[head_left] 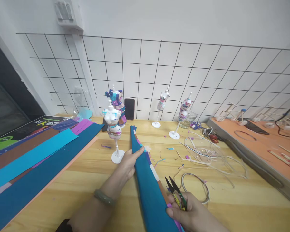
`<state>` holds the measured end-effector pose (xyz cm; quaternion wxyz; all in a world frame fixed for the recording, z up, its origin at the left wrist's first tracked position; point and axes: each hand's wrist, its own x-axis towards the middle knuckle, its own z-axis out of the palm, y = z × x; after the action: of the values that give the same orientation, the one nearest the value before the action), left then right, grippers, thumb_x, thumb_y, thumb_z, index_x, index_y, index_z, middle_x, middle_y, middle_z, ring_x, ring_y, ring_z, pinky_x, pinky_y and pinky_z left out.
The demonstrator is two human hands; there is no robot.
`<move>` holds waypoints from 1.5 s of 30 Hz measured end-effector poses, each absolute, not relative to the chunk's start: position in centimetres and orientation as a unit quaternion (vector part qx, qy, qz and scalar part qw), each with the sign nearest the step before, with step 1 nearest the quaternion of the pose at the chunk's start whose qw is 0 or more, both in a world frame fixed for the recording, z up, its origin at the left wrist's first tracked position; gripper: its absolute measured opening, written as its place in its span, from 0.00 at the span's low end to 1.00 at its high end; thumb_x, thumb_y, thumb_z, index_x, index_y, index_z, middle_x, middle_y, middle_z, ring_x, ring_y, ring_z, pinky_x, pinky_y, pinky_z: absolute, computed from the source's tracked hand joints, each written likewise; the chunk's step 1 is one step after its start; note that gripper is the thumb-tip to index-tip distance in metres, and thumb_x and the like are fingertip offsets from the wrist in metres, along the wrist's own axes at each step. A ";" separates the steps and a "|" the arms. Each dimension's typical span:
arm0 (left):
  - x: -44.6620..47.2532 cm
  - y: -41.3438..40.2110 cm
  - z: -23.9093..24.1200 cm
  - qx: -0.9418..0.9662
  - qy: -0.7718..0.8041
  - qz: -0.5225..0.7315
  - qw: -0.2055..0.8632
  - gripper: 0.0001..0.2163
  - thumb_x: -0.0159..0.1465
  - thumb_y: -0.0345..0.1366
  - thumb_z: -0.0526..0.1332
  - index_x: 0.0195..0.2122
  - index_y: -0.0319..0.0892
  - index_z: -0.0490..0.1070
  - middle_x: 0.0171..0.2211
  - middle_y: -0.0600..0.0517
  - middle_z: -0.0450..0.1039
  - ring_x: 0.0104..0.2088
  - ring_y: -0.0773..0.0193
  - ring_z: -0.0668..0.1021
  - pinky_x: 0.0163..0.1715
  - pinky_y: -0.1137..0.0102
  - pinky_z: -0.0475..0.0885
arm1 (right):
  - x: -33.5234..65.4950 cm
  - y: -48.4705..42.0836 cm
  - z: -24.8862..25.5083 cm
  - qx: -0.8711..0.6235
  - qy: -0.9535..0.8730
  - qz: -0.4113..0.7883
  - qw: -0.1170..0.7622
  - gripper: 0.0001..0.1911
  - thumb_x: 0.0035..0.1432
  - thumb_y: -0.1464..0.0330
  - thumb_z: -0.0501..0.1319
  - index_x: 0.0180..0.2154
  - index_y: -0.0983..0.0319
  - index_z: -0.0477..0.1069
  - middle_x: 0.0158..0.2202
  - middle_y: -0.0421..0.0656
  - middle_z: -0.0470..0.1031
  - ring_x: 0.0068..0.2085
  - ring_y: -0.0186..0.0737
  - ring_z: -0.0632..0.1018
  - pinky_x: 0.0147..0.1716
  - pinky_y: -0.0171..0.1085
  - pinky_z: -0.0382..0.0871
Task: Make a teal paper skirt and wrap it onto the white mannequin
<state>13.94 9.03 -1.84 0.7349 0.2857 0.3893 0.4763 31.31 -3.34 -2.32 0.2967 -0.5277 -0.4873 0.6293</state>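
Note:
My left hand [130, 162] grips a long teal strip [147, 187] by its far part, thumb on top. The strip looks like paper or cloth and runs away from me, with a row of coloured pieces in white, brown, purple and pink along its right edge. In my right hand [187, 209] is a pair of thread snips [177, 193], blades apart and pointing up and away. My right thumb also touches the strip's edge near a pink piece. Just beyond my left hand stands a small white dress-form mannequin [112, 117] on a round base.
Teal, blue and brown sheets [50, 151] lie at the left. A dressed mannequin [119, 109], a phone [130, 109], two more mannequins and a glass jar [188, 120] stand along the wall. Wire coils [195, 187] and scraps lie right; beyond is an orange-topped surface [261, 141].

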 end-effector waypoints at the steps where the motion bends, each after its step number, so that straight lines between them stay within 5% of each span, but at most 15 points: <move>1: 13.9 9.0 -1.7 0.287 0.380 0.469 0.744 0.13 0.53 0.39 0.66 0.36 0.35 0.73 0.31 0.44 0.79 0.30 0.59 0.80 0.34 0.66 0.75 | 31.4 -3.3 -2.5 -0.523 -0.485 0.632 0.303 0.23 0.43 0.51 0.64 0.21 0.60 0.57 0.11 0.30 0.55 0.11 0.23 0.54 0.11 0.28 0.46; 7: 14.5 7.6 -0.5 0.286 0.343 0.377 0.812 0.18 0.56 0.45 0.62 0.41 0.36 0.72 0.35 0.43 0.78 0.33 0.56 0.80 0.36 0.63 0.75 | 32.1 -2.6 -2.6 -0.521 -0.471 0.623 0.344 0.23 0.46 0.50 0.62 0.22 0.61 0.59 0.10 0.29 0.56 0.11 0.23 0.53 0.10 0.27 0.47; 12: 15.2 5.8 -0.1 0.356 0.322 0.315 0.819 0.14 0.53 0.35 0.66 0.40 0.36 0.73 0.36 0.43 0.78 0.34 0.57 0.79 0.37 0.65 0.74 | 32.3 -2.3 -2.0 -0.530 -0.477 0.602 0.360 0.24 0.46 0.49 0.62 0.20 0.61 0.57 0.10 0.29 0.55 0.10 0.23 0.54 0.09 0.26 0.47; 18: 15.0 6.3 0.2 0.345 0.346 0.360 0.795 0.09 0.55 0.30 0.64 0.38 0.35 0.73 0.28 0.46 0.79 0.26 0.61 0.79 0.33 0.66 0.74 | 32.2 -2.4 -1.7 -0.500 -0.473 0.636 0.349 0.22 0.44 0.52 0.65 0.20 0.62 0.60 0.11 0.30 0.55 0.10 0.23 0.56 0.09 0.26 0.51; 25: 14.8 7.0 -0.3 0.282 0.349 0.410 0.794 0.07 0.56 0.30 0.61 0.36 0.34 0.73 0.30 0.45 0.79 0.28 0.60 0.79 0.32 0.67 0.74 | 32.1 -2.7 -0.9 -0.477 -0.488 0.649 0.337 0.18 0.43 0.56 0.67 0.24 0.65 0.67 0.15 0.32 0.58 0.13 0.22 0.57 0.11 0.25 0.54; 40: 15.2 6.3 -0.2 0.291 0.324 0.378 0.817 0.11 0.56 0.36 0.63 0.38 0.36 0.73 0.30 0.45 0.78 0.28 0.60 0.79 0.35 0.66 0.74 | 32.1 -2.7 -2.0 -0.525 -0.511 0.579 0.358 0.24 0.41 0.58 0.68 0.19 0.61 0.53 0.16 0.30 0.51 0.17 0.23 0.53 0.14 0.26 0.49; 45: 15.5 6.1 -0.3 0.290 0.361 0.385 0.798 0.09 0.52 0.29 0.65 0.36 0.35 0.73 0.29 0.44 0.78 0.28 0.59 0.79 0.33 0.66 0.74 | 31.9 -2.5 -2.4 -0.504 -0.513 0.584 0.377 0.20 0.40 0.60 0.69 0.18 0.63 0.61 0.17 0.33 0.57 0.20 0.26 0.58 0.20 0.28 0.54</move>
<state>15.51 6.05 -0.31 0.7984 0.2895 0.3613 0.3850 31.87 -2.50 -2.43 0.3769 -0.5039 -0.5132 0.5837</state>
